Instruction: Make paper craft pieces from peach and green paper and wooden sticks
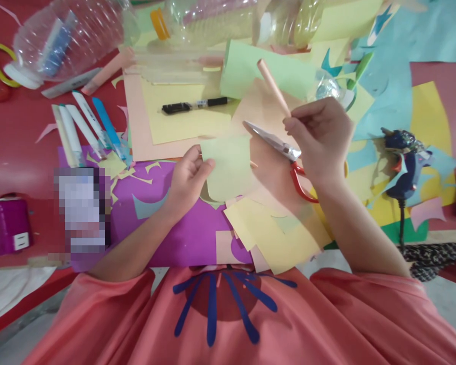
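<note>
My left hand (189,178) pinches the left edge of a pale green paper piece (228,165) with a rounded lower edge, held above the table. My right hand (321,137) is closed around red-handled scissors (285,152), whose blades point left toward the paper. The same hand also grips a peach-coloured rolled paper stick (273,86) that points up and away. Under both hands lie yellow paper sheets (277,230) and a purple sheet (182,223).
A black pen (193,105) lies on yellow paper behind. Clear plastic bottles (68,40) lie at the back. White and blue strips (85,126) sit left. A blue glue gun (406,162) rests right. A purple box (5,225) stands at the far left.
</note>
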Demonstrator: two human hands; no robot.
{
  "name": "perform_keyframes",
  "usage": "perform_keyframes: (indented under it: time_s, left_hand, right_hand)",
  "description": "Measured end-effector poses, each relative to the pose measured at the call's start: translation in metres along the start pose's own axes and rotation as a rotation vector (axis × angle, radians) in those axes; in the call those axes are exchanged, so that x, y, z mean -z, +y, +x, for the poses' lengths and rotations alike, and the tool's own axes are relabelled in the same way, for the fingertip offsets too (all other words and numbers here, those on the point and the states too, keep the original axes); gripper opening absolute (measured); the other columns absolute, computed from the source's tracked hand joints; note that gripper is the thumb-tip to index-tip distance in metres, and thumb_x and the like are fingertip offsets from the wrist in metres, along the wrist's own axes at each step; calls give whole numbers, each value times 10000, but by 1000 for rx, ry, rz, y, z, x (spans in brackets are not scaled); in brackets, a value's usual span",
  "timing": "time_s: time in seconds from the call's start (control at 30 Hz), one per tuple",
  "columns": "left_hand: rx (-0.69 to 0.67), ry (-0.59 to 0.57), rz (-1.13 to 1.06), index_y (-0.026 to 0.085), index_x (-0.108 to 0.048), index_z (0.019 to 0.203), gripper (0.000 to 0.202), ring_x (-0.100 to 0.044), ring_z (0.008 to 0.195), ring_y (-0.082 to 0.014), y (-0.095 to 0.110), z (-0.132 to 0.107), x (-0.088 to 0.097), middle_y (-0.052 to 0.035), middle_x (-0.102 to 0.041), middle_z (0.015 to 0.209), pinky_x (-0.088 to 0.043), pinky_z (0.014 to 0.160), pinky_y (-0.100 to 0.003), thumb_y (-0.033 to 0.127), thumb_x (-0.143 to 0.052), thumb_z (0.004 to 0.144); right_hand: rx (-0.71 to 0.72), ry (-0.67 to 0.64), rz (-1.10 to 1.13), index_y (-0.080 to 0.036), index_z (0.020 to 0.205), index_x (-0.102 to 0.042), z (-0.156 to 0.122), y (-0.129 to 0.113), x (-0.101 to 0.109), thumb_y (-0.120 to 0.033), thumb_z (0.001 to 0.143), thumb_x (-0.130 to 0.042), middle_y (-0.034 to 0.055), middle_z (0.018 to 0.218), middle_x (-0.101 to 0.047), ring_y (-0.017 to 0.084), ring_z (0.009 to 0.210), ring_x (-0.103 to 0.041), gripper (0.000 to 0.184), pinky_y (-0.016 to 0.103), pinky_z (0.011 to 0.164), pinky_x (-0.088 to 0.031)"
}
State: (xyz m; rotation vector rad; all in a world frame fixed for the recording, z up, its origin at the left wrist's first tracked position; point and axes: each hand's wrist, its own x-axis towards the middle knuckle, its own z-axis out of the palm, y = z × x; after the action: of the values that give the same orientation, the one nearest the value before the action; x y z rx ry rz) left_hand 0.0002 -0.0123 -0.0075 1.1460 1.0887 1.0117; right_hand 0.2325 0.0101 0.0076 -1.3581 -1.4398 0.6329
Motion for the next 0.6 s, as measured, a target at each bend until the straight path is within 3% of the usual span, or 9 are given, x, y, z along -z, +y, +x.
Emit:
perform_keyframes:
  time_s: [0.13,0.23,0.4,0.5,0.6]
  left_hand:
    - [45,-51,65,165,-679,935,305,-632,633,-127,2,0,1,12,-660,672,-501,574,-218,448,-645,827]
    - [90,-87,91,162,-699,957,308,-633,637,-133,5,-1,1,8,-666,674,-511,583,-229,435,-629,834]
    - [130,-94,187,187,-718,910,267,-477,444,-92,3,-5,0,55,-480,477,-383,430,-204,425,-622,836]
    - [123,-90,191,199,-700,931,241,-383,395,-70,3,-5,-1,76,-408,451,-297,386,-196,405,-643,820]
    - [130,-105,131,197,-671,983,256,-497,467,-88,4,-4,-3,59,-529,527,-397,446,-199,382,-650,808]
  right_hand:
    - [36,1,13,-249,881,-606,-17,2,-10,-296,880,-638,-17,802,-624,143,746,-622,57,347,696,-535]
    - [161,-59,-52,-256,897,-607,-25,-2,-15,-260,917,-577,-11,821,-625,153,776,-625,36,375,726,-542]
    - [438,-63,-185,-276,949,-607,-33,-4,-19,-124,902,-545,29,986,-642,202,900,-625,171,467,830,-524]
    - [433,-96,-232,-292,959,-602,-37,-1,-21,-101,897,-521,44,1116,-621,247,1009,-602,217,537,911,-481]
    - [395,-117,-314,-291,948,-582,-38,2,-22,-120,906,-504,46,1135,-618,268,1042,-598,193,562,925,-465]
